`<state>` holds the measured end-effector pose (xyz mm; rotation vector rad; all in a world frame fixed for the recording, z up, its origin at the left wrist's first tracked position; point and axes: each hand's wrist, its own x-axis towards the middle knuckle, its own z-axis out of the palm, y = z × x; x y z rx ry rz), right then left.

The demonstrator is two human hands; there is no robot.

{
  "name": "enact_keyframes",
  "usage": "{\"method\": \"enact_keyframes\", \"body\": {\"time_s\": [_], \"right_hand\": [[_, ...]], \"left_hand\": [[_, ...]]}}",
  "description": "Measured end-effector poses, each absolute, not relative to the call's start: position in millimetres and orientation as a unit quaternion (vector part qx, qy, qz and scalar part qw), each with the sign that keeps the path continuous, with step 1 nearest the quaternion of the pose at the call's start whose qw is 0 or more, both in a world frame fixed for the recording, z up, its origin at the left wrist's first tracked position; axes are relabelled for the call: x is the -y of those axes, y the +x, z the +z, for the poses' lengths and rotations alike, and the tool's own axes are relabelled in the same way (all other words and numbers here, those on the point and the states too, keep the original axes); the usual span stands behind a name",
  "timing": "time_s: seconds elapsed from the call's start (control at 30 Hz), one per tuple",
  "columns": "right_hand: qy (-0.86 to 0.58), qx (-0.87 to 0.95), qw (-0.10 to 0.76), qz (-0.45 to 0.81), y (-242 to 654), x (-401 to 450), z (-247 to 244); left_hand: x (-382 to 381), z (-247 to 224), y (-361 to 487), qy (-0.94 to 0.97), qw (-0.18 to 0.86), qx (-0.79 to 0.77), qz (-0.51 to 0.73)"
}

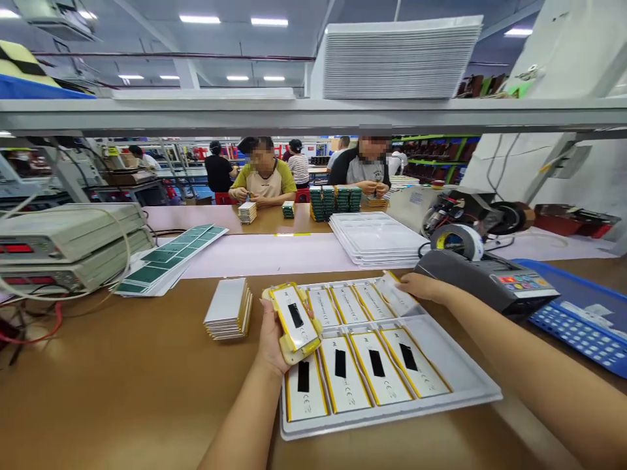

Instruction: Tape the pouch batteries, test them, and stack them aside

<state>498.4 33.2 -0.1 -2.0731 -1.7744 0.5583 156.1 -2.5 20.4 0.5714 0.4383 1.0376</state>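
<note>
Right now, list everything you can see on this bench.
white plastic tray: one, white, on the brown bench
pouch cells: eight, white with yellow edges, in the tray
stacked cells: one stack, white, left of the tray
bench testers: two, cream, red readouts, far left
green-printed sheets: one fanned pile, green and white, beside the testers
stacked trays: one stack, white, further along the bench
tape dispenser: one, grey, right of the tray
perforated tray: one, blue, far right
co-workers: two, seated across the bench
left hand: holding one more cell, white and yellow, over the tray
right hand: on a cell at the tray's far side

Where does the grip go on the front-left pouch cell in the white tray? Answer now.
Take the pouch cell by its yellow-edged left long side, from the left and above: it lies flat in the white tray, the next cell close on its right, so that side likely leaves most room.
</note>
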Motion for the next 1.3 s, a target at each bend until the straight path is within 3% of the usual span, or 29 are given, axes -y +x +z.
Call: {"method": "enact_keyframes", "body": {"time_s": [0.13,0.3,0.5,0.6,0.77,0.9,1.13,1.3], "right_hand": [[-0.745,0.617,0.154,0.204,486,-41,28],[-0.67,0.665,0.222,0.245,421,-28,56],[-0.524,0.709,0.292,0.37,305,-6,53],[-0.515,0.76,0.245,0.313,288,3,58],[-0.577,0.779,0.231,0.086,313,28,73],[-0.623,0.752,0.198,0.09,362,41,61],[-0.73,0.683,-0.016,0.03,458,62,13],[-0.696,0.716,-0.042,-0.045,465,81,-1]], "left_hand": [[3,18,154,0.241,0.818,-0.19,0.486],[5,16,155,0.231,0.83,-0.171,0.478],[12,21,157,0.233,0.827,-0.142,0.492],[14,26,156,0.238,0.825,-0.158,0.487],[16,29,153,0.249,0.838,-0.145,0.463],[16,27,149,0.258,0.846,-0.131,0.449],[14,32,157,0.274,0.8,-0.235,0.479],[13,33,168,0.278,0.754,-0.331,0.494]]}}
